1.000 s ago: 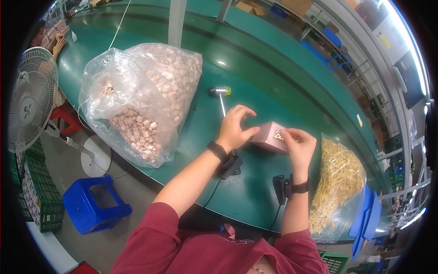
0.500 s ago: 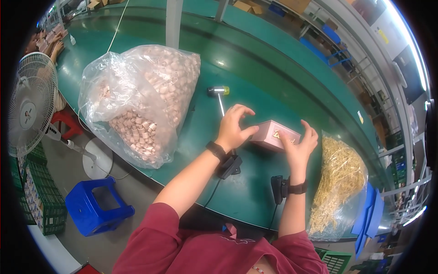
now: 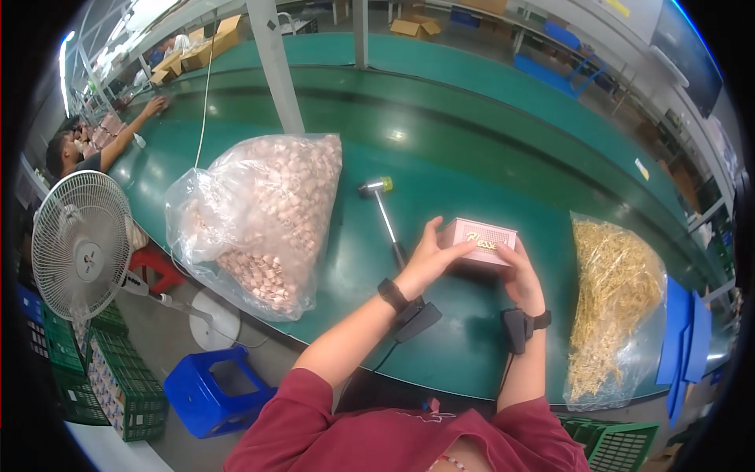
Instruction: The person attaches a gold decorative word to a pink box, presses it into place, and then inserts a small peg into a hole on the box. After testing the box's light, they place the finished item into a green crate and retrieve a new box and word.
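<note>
A small pink box (image 3: 481,241) with a patterned lid rests just above the green table (image 3: 472,157), held between both hands. My left hand (image 3: 426,258) grips its left side with fingers spread along the edge. My right hand (image 3: 523,275) clasps the right side from below. Both wrists wear black straps with small devices. A small hammer (image 3: 384,206) with a yellow and silver head lies just left of my left hand, its handle pointing toward me.
A large clear bag of small pinkish pieces (image 3: 263,216) sits at the left. A clear bag of straw-like filling (image 3: 613,299) lies at the right. A white fan (image 3: 79,244) and blue stool (image 3: 208,389) stand below the table edge. Another person (image 3: 102,145) works far left.
The pink box has been turned so its lid faces me more squarely. My right hand has shifted from the top of the box to its right side.
</note>
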`<state>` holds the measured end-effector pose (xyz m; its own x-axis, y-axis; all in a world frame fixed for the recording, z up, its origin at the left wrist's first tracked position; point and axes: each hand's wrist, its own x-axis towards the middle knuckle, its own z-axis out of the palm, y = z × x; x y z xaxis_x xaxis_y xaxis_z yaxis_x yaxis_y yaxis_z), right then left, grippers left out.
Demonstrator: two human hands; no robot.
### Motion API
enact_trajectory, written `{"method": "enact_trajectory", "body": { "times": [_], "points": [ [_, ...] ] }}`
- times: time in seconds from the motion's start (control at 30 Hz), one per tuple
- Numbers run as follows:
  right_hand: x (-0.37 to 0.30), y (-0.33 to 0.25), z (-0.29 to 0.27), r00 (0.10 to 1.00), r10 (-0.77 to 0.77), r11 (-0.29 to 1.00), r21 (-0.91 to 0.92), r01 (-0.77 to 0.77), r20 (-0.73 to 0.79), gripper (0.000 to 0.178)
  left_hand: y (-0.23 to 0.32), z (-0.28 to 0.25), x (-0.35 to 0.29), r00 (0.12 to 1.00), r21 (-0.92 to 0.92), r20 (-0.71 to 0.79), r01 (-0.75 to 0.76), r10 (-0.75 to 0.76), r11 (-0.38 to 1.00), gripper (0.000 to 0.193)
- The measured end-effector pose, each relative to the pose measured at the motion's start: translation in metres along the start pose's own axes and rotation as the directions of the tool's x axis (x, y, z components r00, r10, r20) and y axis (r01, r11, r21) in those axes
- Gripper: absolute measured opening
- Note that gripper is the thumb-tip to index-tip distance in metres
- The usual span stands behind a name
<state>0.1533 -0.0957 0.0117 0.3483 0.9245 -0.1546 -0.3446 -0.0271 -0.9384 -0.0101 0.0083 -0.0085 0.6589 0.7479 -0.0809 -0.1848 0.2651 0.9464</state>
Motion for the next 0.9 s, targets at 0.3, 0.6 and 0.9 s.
{"method": "enact_trajectory", "body": {
  "times": [0.3, 0.6, 0.9],
  "points": [
    [-0.019, -0.001, 0.012, 0.998, -0.053, 0.997, -0.052, 0.051, -0.038, 0.076, 0.004, -0.004, -0.011, 0.997, 0.069, 0.056, -0.058, 0.054, 0.996, 0.106],
    [-0.013, 0.011, 0.000, 0.985, -0.168, 0.983, -0.067, 0.170, 0.032, 0.088, 0.006, -0.005, -0.013, 0.988, 0.126, 0.088, -0.134, 0.123, 0.983, 0.091],
    [-0.017, 0.007, 0.003, 0.991, -0.130, 0.990, -0.050, 0.131, 0.015, 0.091, 0.003, -0.005, -0.013, 0.991, 0.074, 0.058, -0.123, 0.119, 0.990, 0.095]
  ]
}}
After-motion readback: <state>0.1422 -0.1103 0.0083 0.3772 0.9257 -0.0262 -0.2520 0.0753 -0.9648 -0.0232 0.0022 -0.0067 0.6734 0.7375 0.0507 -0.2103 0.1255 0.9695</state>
